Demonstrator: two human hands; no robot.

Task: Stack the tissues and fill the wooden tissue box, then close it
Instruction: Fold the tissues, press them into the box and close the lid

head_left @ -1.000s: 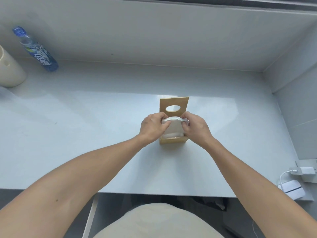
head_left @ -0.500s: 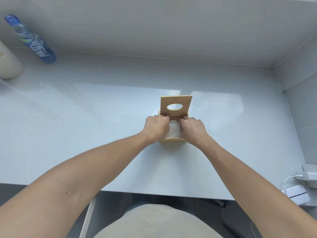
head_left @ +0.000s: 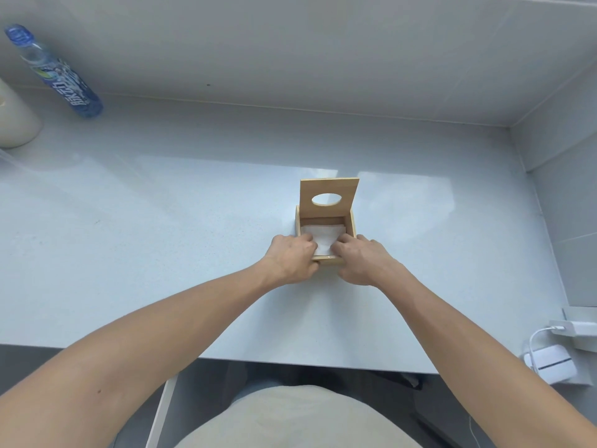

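Far left edge: cream cylindrical container point(head_left: 14, 121), partly cut off by the frame. Just right of it and farther back, clear plastic bottle with blue cap and blue label point(head_left: 55, 72), standing at the foot of the grey wall, leaning in the wide-angle view.

Across the middle, pale grey glossy surface point(head_left: 161, 221), bare over most of its left half.

From the lower left, bare forearm stretched diagonally up to the left hand point(head_left: 292, 258), knuckles up, fingers curled down over the near left corner of the box, fingertips tucked inside against the tissues, thumb hidden below.

Centre: small square wooden tissue box point(head_left: 352, 225), resting on the surface, open at the top. Hinged wooden lid with oval hole point(head_left: 329, 197) standing upright at the back edge. Inside, stack of white tissues point(head_left: 324, 239), lying low within the walls, a little rumpled at the top.

Right hand point(head_left: 363, 261) mirrored at the near right corner, palm down, fingers bent over the rim and pressing on the tissues; forearm running off to the lower right. Both hands curled and narrow, pressing rather than gripping.

Far right, past the surface edge: white charger with cable point(head_left: 573, 329) and white flat device point(head_left: 550, 363) on a lower ledge.
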